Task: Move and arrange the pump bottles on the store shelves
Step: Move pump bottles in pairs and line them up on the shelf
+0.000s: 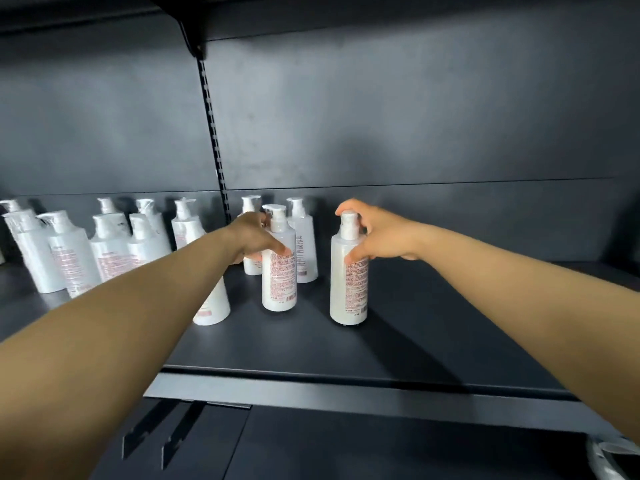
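White pump bottles (279, 261) stood upright on the dark shelf (311, 344), where we held one in each hand, left hand (254, 237) and right hand (377, 233), apparently to space them evenly.

1. Bottle (279, 268) under left thumb (282, 250): red small print, barcode at base, illegible.
2. Bottle (349, 278) under right thumb (353, 255): red print, too blurred to read.
3. Rear bottle (304, 251) beyond the fingers: barcode only, no readable text.
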Motion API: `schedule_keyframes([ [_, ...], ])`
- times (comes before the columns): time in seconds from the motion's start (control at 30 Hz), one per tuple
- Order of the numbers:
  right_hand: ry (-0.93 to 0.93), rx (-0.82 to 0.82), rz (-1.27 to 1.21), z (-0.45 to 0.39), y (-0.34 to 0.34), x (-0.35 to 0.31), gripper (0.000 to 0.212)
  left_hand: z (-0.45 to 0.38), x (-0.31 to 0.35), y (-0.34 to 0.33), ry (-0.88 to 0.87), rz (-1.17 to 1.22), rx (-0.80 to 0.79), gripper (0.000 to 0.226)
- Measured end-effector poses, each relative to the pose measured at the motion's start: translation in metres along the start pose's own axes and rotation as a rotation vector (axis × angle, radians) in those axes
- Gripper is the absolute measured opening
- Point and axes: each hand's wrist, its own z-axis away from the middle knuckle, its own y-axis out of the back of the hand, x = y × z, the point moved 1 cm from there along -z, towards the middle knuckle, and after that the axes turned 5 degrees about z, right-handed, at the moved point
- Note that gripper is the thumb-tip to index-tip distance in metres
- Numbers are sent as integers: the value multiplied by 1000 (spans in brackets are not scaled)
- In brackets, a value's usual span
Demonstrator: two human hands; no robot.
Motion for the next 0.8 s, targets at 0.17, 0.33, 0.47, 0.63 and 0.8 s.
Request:
schedule_keyframes([
  [0.17, -25, 18, 104, -10, -25, -19, 72, -7, -29, 13, 43, 58, -38, 74],
  [0.33, -71, 24, 154, -8, -27, -23, 83, -6, -30, 13, 27, 64, -49, 80],
  [0.47, -88, 29, 185, -4, -27, -26, 89, 1, -24, 12, -1, -49, -21, 78],
  [0.63, -109, 13, 305, 3, -19, -31, 93, 13, -11, 15, -53, -364, 17, 69],
  [0.8, -142, -45, 491, 20, 1, -34, 94, 34, 15, 22, -67, -706, -5, 66],
])
